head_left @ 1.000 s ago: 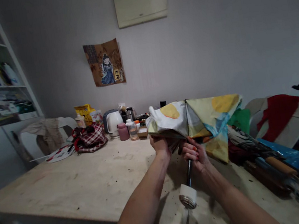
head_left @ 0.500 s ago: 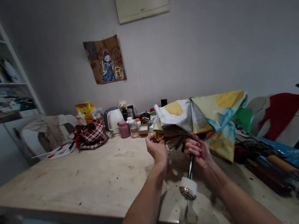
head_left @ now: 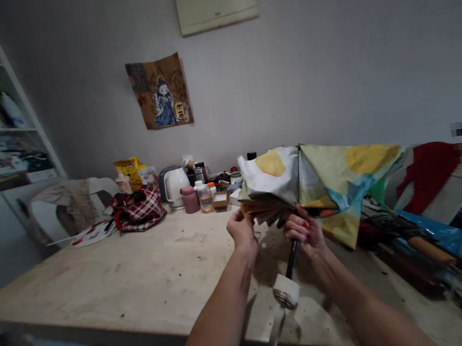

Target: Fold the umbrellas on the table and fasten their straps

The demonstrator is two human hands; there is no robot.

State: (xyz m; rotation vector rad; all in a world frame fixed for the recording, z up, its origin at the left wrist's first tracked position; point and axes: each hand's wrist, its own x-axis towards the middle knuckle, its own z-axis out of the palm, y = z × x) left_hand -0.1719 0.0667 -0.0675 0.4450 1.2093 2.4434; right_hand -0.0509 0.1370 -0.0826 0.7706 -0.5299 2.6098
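Observation:
A partly folded umbrella (head_left: 277,175) with yellow, white and blue canopy cloth is held up over the table. My right hand (head_left: 304,232) is closed round its dark shaft, just below the gathered cloth, with the thumb against the fabric. Pinched between the fingers of my left hand (head_left: 242,230) is the canopy's left edge. The white handle (head_left: 287,290) points down toward me, with a strap hanging from its end. To the right the cloth spreads out in a loose yellow panel (head_left: 344,231). The inner ribs are mostly hidden by cloth and fingers.
The pale table (head_left: 142,278) has dark specks. At its back stand a kettle (head_left: 176,187), a pink jar (head_left: 190,200) and a checked bag (head_left: 140,211). Several folded umbrellas and handles (head_left: 429,250) lie at the right. Chairs stand on both sides.
The canopy's right side has spread farther right and opened a little. The handle has shifted slightly left. Both hands keep their holds.

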